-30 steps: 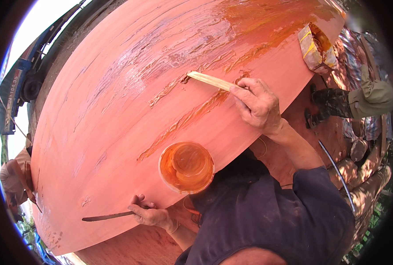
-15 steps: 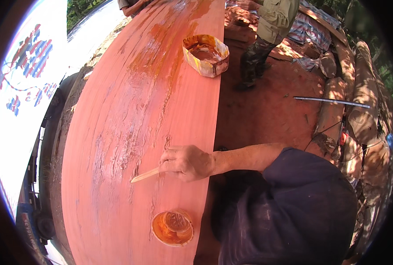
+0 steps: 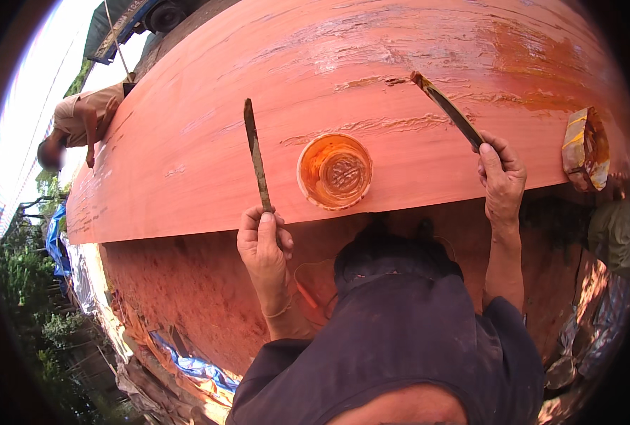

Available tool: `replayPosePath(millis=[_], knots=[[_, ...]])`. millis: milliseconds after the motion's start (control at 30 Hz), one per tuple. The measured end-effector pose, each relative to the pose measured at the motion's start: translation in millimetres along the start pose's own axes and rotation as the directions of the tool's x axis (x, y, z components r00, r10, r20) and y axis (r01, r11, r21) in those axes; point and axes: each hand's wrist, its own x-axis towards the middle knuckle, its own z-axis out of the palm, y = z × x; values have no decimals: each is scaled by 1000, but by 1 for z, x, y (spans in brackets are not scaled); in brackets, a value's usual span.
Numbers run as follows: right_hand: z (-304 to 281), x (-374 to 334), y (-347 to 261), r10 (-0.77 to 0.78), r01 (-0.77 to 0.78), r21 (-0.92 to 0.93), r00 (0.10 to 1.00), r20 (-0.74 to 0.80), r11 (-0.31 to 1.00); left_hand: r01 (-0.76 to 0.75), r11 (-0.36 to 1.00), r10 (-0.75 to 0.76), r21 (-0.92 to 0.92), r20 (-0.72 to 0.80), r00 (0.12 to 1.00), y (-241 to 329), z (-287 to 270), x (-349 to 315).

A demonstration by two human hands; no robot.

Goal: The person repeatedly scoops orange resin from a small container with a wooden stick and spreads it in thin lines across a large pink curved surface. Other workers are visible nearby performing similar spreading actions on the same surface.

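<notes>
My left hand (image 3: 264,237) is closed round the lower end of a thin, dark-smeared flat stick (image 3: 255,152), held upright near the edge of a large reddish wooden slab (image 3: 209,184). In my right hand (image 3: 500,173), thumb and fingers grip a second flat stick (image 3: 448,108), dark along its side, tilted up to the left. Its tip is over brown paste (image 3: 396,81) on the slab; whether it touches I cannot tell. Between the hands, a round tub (image 3: 335,171) stands on the slab, its inside coated with orange-brown paste.
A cut-open container (image 3: 585,150) with brown residue sits on the slab at the right. Another person (image 3: 85,124) leans at the slab's far left end. Reddish ground (image 3: 166,283) lies below the near edge, with a blue and white sheet (image 3: 200,367) on it.
The view has swung round, and the slab now runs across it. My left hand has come into view holding a stick. My right hand still grips its stick, which now points up.
</notes>
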Motion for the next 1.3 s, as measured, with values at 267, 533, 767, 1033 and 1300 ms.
replayPosePath(millis=[267, 533, 767, 1033, 1300], knots=[[-49, -8, -7, -12, 14, -42, 999, 47, 999, -112, 935, 107, 336, 35, 994, -8, 15, -48], [-63, -9, -17, 42, -44, 10, 994, 100, 999, -213, 962, 215, 172, 9, 977, -27, 25, -37], [-71, -10, -11, 117, -121, 62, 991, 63, 991, -152, 983, 170, -108, 189, 967, -18, 96, -53], [-112, -28, -7, 194, -189, 126, 980, -30, 974, 57, 954, 168, -295, 679, 714, 1, 241, -99], [-154, -40, -17, 179, -163, 144, 979, -102, 976, -473, 801, 451, 366, 151, 880, -13, 175, -78]])
